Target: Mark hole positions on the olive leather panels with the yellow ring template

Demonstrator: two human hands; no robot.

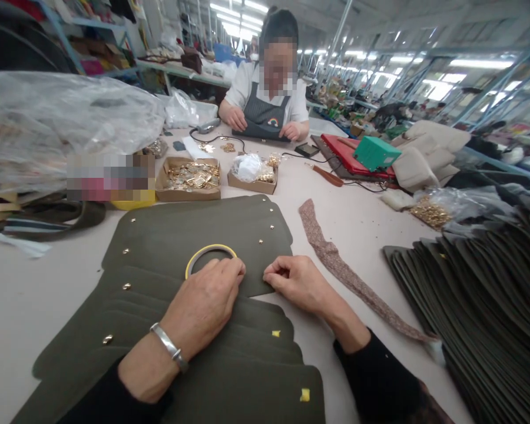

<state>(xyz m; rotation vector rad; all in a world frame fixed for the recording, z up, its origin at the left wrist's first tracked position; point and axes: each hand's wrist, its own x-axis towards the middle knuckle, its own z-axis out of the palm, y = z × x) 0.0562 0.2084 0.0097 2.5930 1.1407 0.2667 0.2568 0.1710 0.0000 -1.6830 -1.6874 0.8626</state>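
My left hand (208,294) is closed with a narrow roll of tape (198,253), yellow at the rim and grey inside, held beneath its fingers. A silver bangle circles that wrist. My right hand (298,282) pinches at the right edge of the uppermost dark olive panel (181,224); whatever lies between its fingertips is too small to see. Several such panels overlap on the table under my hands. Gold-coloured studs (126,287) dot their left side and the top panel's right corner. Small yellow pieces (305,395) stick to the right corners of lower panels.
A thick stack of olive panels (477,330) leans at the right, beside a brown patterned fabric strip (335,262). Cardboard boxes of metal fittings (188,194) (252,185) stand beyond the panels. Across the table (362,218) a co-worker (265,88) handles a dark piece.
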